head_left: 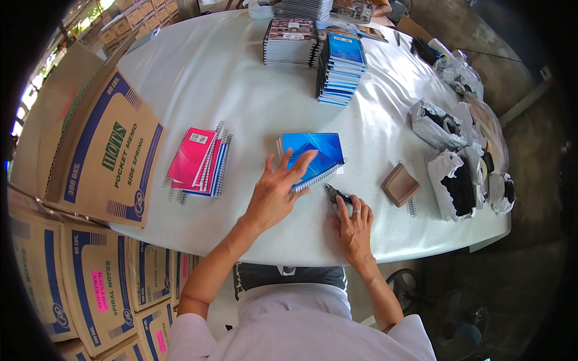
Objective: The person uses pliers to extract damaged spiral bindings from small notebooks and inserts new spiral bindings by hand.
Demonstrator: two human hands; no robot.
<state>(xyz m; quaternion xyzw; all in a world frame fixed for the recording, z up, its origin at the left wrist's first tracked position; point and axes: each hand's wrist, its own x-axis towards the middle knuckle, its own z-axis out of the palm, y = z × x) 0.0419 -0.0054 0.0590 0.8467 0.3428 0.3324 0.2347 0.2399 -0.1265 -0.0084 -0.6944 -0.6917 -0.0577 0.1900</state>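
Note:
A small blue spiral notebook (320, 152) lies at the middle of the table, its wire coil along the near edge and other pages or notebooks under it. My left hand (278, 191) grips that near edge, fingers over the cover and thumb by the coil. Just to the right, my right hand (354, 227) is closed around dark-handled pliers (330, 191), resting low over the table with the jaws pointing away from me. The pliers' handles are mostly hidden under the fingers. Left of the notebook sits a small stack of pink and blue spiral notebooks (197, 157).
A large open cardboard box (108, 144) stands at the left, with more boxes (96, 283) below. Far back are stacks of blue notebooks (342, 69) and dark-covered books (290, 45). A brown block-like object (400, 185) and plastic-wrapped black coils (460, 186) lie at right.

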